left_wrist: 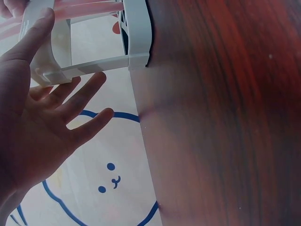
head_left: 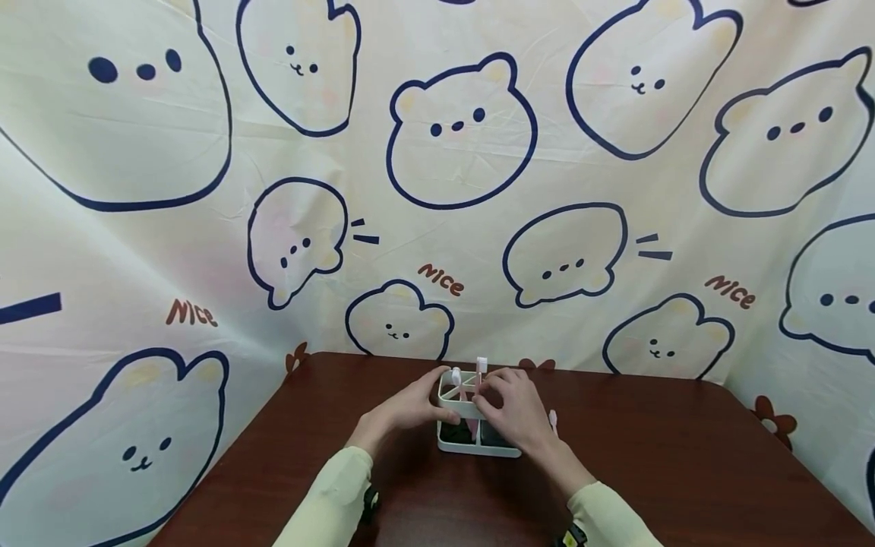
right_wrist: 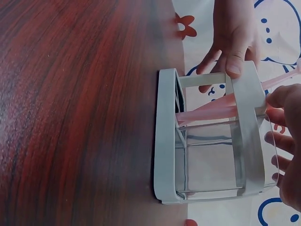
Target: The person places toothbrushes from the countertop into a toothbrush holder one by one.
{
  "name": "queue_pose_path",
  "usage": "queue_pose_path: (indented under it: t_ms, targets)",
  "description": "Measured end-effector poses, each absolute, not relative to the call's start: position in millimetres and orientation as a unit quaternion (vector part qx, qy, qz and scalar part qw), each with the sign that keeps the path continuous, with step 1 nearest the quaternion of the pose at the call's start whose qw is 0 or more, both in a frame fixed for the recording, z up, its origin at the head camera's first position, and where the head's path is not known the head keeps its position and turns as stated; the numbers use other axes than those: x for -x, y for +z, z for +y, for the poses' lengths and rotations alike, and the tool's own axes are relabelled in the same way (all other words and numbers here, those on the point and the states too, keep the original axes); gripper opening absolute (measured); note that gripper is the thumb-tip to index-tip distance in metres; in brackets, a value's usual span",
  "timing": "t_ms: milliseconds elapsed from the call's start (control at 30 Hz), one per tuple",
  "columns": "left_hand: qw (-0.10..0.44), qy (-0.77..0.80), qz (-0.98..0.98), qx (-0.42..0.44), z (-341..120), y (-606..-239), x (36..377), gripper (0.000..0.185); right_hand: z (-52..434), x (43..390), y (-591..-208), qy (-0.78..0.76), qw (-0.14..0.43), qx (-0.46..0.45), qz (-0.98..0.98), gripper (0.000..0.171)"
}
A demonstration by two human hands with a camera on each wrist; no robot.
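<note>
A white compartment holder (head_left: 478, 444) stands on the brown table (head_left: 683, 471). Two pink toothbrushes lean inside it, heads up (head_left: 456, 374) (head_left: 481, 365). My left hand (head_left: 410, 410) is at its left side, with the thumb resting on the rim and the fingers straight and spread beside the wall (left_wrist: 70, 108). My right hand (head_left: 516, 410) sits over the right side, fingers curled at the taller toothbrush's handle (right_wrist: 282, 80), seemingly pinching it. In the right wrist view the holder (right_wrist: 164, 141) shows the pink handles (right_wrist: 211, 109) crossing one compartment.
A third pink toothbrush (head_left: 552, 420) lies on the table just right of my right hand. A cartoon-bear cloth (head_left: 437, 190) hangs behind and around the table. The far table edge (head_left: 383, 355) is close behind the holder.
</note>
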State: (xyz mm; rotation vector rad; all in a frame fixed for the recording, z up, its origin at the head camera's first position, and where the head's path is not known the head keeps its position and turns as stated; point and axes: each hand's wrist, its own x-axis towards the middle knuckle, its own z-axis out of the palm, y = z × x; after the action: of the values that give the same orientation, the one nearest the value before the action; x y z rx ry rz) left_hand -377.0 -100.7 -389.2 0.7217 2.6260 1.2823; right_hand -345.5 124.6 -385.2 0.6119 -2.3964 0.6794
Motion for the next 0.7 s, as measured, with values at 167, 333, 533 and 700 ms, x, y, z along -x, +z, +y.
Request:
queue_pose_path:
  t_ms: [167, 333, 533, 700]
  targets:
    - [0.069, 0.432, 0.867, -0.240, -101, -391, 378, 0.078, 129, 343, -387, 0.266, 0.283, -0.225, -0.894, 0.011]
    - [0.068, 0.429, 0.869, -0.238, -101, -390, 378, 0.078, 135, 336, -385, 0.289, 0.274, -0.219, -0.891, 0.012]
    - [0.065, 0.430, 0.870, -0.232, -101, -390, 377, 0.078, 145, 331, -384, 0.298, 0.284, -0.207, -0.888, 0.013]
    - [0.059, 0.422, 0.876, -0.227, -101, -390, 376, 0.079, 157, 330, -385, 0.286, 0.298, -0.199, -0.889, 0.013]
